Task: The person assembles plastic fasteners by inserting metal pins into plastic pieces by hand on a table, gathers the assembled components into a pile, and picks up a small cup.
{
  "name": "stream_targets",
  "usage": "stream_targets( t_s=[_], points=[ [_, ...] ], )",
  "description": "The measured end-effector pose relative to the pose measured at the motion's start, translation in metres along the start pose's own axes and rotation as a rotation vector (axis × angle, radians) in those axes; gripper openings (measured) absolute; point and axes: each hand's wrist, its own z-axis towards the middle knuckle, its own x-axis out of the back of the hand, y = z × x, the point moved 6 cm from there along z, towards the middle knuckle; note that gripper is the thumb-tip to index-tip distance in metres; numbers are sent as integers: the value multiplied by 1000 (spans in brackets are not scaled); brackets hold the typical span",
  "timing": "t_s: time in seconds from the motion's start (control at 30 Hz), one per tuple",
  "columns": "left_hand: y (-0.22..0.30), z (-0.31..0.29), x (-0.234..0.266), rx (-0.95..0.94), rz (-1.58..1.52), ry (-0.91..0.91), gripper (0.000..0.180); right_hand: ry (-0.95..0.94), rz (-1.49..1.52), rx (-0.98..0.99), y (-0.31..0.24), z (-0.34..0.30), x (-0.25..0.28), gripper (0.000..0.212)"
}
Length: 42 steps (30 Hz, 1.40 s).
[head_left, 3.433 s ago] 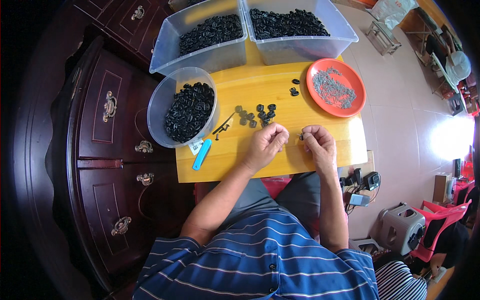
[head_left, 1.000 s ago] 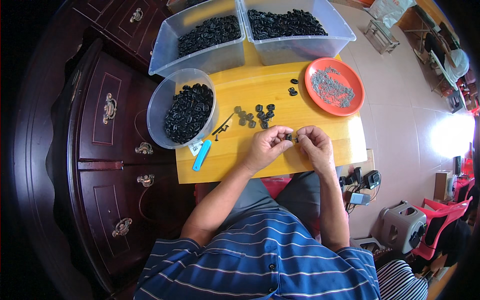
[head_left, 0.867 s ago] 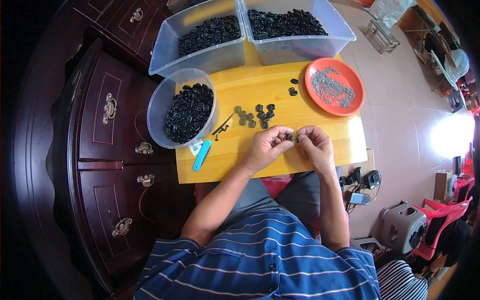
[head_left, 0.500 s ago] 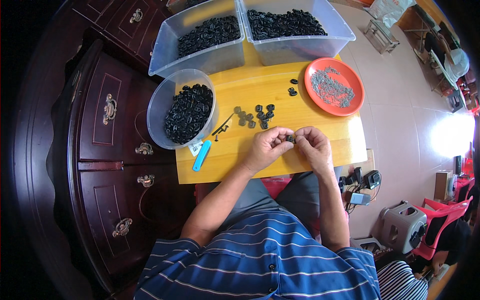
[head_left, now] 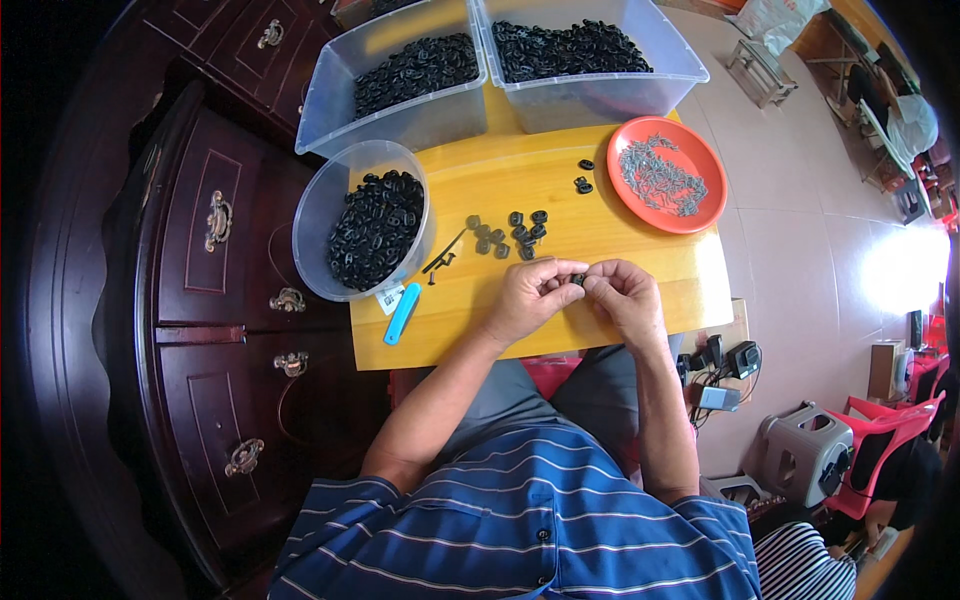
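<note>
Near the table's front edge, a small black plastic piece is pinched between the thumb and forefinger of my left hand. My right hand meets it from the right, thumb and finger pressed together at the piece's edge; what they grip is hidden. Just beyond my hands lies a loose group of similar black pieces, beside several duller grey-brown ones. Two small stacks of black pieces lie farther off, left of a red plate that bears small grey metal pins.
At the left stands a round clear tub of black pieces. Two large clear bins of them line the far side. A blue-handled tool, a thin dark rod and small screws lie left of my hands. Dark drawers flank the table.
My right fingertips have closed in on the black piece, covering more of its right side. Otherwise the hands stay in place, and the things on the table lie as before.
</note>
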Motion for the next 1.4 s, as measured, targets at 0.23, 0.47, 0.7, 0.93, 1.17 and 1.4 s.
stream_targets(
  t_s=[0.23,0.47,0.7,0.93,1.17,1.4],
  points=[
    [29,8,3,-61,155,-60,28,-20,43,-66,2,0,0,12],
    [55,15,1,-135,271,-151,28,-52,48,-86,1,-1,4,17],
    [71,11,-12,-168,469,-120,46,-69,197,-89,-3,-4,1,19],
    [76,6,-18,-366,688,137,48,21,313,-40,3,-1,-1,18],
    [76,9,-18,-392,690,149,35,34,316,-57,2,-1,0,18],
    [70,9,-17,-355,619,127,35,0,304,-85,4,0,0,23]
  ],
)
